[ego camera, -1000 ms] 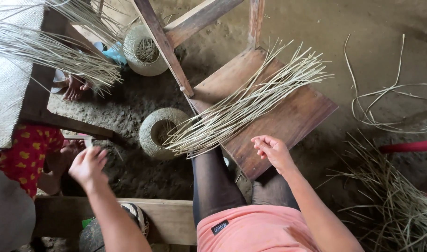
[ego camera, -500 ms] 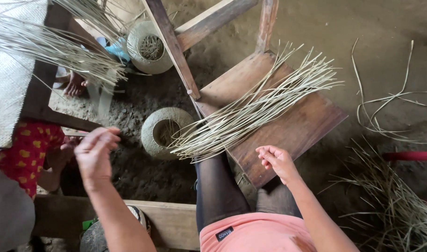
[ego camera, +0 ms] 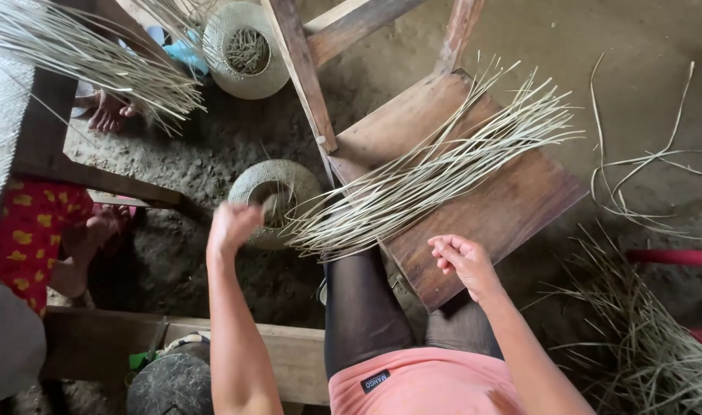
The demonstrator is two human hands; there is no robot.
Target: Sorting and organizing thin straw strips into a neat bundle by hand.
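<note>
A bundle of pale straw strips lies across a tilted wooden stool seat, its near ends fanning out over my dark-clad knee. My left hand is blurred and raised beside a small round woven basket on the dirt floor, just left of the strip ends. Whether it holds anything is unclear. My right hand hovers over the seat's near edge, fingers loosely curled, with nothing visible in it.
A second woven basket sits at the top. Another person in a red patterned garment sits at left, under a woven mat and more strips. Loose strips and dry grass lie at right. A wooden beam crosses below.
My left hand has swung from the far left toward the small basket and the strip ends. My right hand has stayed at the seat's edge.
</note>
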